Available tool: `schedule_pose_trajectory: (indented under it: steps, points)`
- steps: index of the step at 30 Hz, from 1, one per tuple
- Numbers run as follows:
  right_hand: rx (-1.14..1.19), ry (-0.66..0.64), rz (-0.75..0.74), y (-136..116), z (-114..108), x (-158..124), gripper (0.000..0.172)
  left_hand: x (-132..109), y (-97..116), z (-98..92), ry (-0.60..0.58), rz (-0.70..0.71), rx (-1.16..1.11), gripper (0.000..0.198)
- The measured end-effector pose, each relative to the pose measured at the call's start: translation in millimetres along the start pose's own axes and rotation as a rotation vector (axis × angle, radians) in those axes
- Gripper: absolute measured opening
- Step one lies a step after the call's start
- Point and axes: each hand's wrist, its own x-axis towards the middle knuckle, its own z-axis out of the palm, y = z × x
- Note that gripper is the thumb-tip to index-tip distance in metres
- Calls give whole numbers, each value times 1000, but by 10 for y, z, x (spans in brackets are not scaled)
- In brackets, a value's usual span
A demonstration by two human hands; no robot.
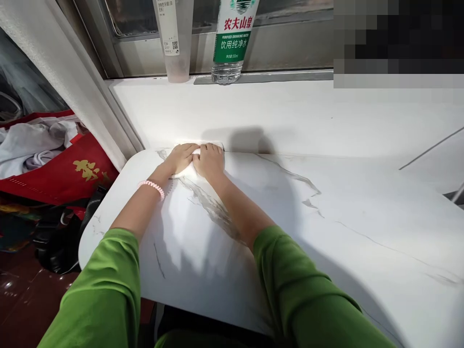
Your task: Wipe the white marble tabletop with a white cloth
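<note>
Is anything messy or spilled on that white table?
Nothing looks spilled. Both hands, left hand and right hand, press a white cloth at the far edge of the marble table; its grey streaks are veining. The water bottle and cup stand upright on the sill.

White cloth (188, 170) bunched flat at marble table's far edge.

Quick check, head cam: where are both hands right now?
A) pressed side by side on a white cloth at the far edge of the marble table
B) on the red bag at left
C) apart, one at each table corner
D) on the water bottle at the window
A: the left hand and right hand lie side by side on the white cloth at the far edge of the marble table; the water bottle stands untouched.
</note>
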Motion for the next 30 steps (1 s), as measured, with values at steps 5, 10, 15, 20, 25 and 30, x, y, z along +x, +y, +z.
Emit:
schedule_pose_trajectory:
  steps: [5, 10, 15, 20, 25, 30]
  points:
    - [6, -28, -45, 27, -53, -85, 38, -102, 115, -25, -28, -62, 7, 52]
    - [4, -56, -131, -51, -226, -487, 50, -561, 394, -71, -94, -123, 63, 56]
    - [66, -106, -215, -403, -532, -1185, 53, -1471, 631, -138, -82, -107, 70, 55]
    - [224, -247, -277, -952, -784, -1725, 54, -2442, 700, -279, -62, -124, 37, 58]
    - [303, -337, -333, -1486, -819, -1922, 57, -3061, 548, -437, -24, -226, 8, 58]
    - [284, -354, -389, -1760, -708, -1843, 59, -3145, 284, -526, -25, -288, -9, 58]
